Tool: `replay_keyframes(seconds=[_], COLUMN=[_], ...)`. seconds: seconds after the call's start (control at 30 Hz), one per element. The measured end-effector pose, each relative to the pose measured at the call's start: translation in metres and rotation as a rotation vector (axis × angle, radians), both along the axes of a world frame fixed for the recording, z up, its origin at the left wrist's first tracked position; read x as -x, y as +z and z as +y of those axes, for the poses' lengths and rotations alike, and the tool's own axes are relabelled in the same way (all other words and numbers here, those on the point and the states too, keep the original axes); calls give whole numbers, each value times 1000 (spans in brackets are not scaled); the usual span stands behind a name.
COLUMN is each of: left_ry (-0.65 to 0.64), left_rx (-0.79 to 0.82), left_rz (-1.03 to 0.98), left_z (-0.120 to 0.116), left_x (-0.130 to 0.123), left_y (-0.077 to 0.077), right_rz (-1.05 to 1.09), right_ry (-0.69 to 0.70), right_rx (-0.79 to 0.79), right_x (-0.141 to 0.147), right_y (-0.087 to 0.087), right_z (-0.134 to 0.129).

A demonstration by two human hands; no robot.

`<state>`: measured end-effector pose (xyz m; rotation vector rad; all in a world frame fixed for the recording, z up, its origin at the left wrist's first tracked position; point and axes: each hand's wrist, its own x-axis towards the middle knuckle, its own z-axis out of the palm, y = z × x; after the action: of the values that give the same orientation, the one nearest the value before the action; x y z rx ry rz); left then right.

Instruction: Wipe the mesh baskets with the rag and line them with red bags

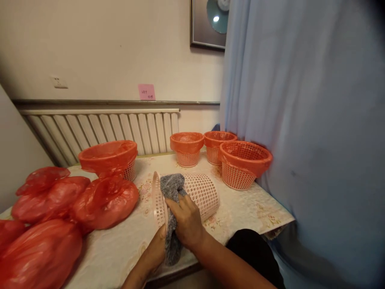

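A pale pink perforated plastic wastebasket (204,192) lies on its side on the table, its wide rim facing left. My right hand (188,218) is closed on a grey cloth (172,185), pressing it against the basket just behind the rim. The cloth hangs down over the near side. My left hand (158,247) grips the near edge of the rim from below; its fingers are partly hidden by the basket and the cloth.
Several baskets lined with red bags stand around: one back left (108,156), one at the back middle (187,146), two on the right (240,172). Filled red plastic bags (105,202) crowd the left side. A blue curtain (300,120) hangs beside the table (237,212); a radiator (120,128) is behind.
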<state>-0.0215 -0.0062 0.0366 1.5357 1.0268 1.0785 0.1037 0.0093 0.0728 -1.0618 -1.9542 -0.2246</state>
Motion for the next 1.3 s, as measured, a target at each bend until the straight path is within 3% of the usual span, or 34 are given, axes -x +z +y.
replay_keyframes(seconds=[0.13,0.27,0.43,0.57,0.67,0.77,0.87,1.0,1.1,1.3], left_ry=[-102,-140,-187,-183,-91,40,85,92,88,69], left_rx=[32,19,8,32,73,104,121,126,126,124], left_rz=[30,118,157,146,88,-43,-122,-107,-104,-112], left_z=[3,2,0,0,1,4,8,9,7,3], left_x=[3,8,13,13,7,-3,-9,-4,1,-2], left_y=[-15,-26,-30,-28,-14,11,27,23,13,2], right_rz=[-88,-145,-45,74,125,186,319,498,474,277], right_ry=[-105,-261,-391,-484,-510,-489,-453,-491,-481,-167], right_rx=[55,123,144,142,157,172,192,248,185,26], right_x=[-23,-64,-119,-139,-138,-135,-141,-147,-136,-69], right_y=[5,1,-20,-44,-56,-64,-73,-87,-91,-66], right_z=[21,41,62,63,54,47,44,40,30,-10])
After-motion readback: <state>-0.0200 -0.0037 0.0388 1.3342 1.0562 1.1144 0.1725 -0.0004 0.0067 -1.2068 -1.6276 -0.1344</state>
